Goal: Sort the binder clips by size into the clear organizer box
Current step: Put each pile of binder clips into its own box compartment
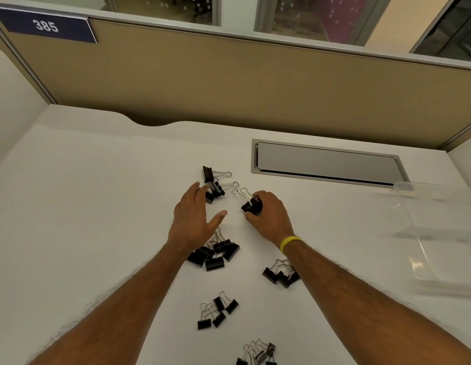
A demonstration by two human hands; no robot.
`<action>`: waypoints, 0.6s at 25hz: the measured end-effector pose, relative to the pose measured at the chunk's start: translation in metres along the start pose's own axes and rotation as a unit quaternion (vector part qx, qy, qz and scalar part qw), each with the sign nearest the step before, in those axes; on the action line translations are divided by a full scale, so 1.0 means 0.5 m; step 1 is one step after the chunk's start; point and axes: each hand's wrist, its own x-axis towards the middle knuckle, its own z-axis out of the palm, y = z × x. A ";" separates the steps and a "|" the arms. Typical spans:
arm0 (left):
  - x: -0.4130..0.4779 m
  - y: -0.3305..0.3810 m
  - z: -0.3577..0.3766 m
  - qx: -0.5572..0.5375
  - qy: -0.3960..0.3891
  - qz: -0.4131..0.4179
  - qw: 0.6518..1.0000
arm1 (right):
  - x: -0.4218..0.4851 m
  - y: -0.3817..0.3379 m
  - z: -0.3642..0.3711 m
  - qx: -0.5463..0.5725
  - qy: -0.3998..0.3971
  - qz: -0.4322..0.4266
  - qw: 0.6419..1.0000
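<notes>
Cubicle desk (84,206) is strewn with clips (216,255). One clip (251,205) is gripped by the fingers (264,197) of the right hand (272,214); the left hand (194,219) is held open beside others. Light, stiff, springy steel is expected, best pinched at the body. The box (439,233) is set well to their right.

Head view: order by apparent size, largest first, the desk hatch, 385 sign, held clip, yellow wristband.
1. desk hatch
2. 385 sign
3. held clip, in the right hand, and yellow wristband: too alike to rank.
</notes>
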 end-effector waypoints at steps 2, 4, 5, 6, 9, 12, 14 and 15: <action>-0.018 0.019 0.006 -0.079 0.057 -0.014 0.995 | -0.022 0.000 -0.002 0.060 0.016 0.021 0.998; -0.032 0.050 0.012 -0.191 0.094 -0.059 0.975 | -0.046 -0.015 -0.007 0.150 0.017 0.043 0.988; -0.035 0.068 0.012 -0.246 0.103 -0.087 0.960 | -0.056 -0.029 -0.008 0.193 0.006 0.050 0.980; -0.035 0.087 0.010 -0.298 0.102 -0.116 0.942 | -0.064 -0.043 -0.007 0.229 -0.007 0.052 0.972; -0.025 0.132 0.001 -0.454 0.042 -0.203 0.867 | -0.076 -0.087 0.012 0.283 -0.035 0.027 0.958; -0.013 0.132 -0.003 -0.597 0.010 -0.275 0.754 | -0.073 -0.125 0.028 0.273 -0.061 -0.012 0.960; -0.008 0.114 -0.013 -0.658 0.016 -0.304 0.689 | -0.068 -0.142 0.026 0.255 -0.104 -0.041 0.960; -0.006 0.103 -0.021 -0.678 0.020 -0.314 0.664 | -0.065 -0.148 0.024 0.244 -0.125 -0.059 0.960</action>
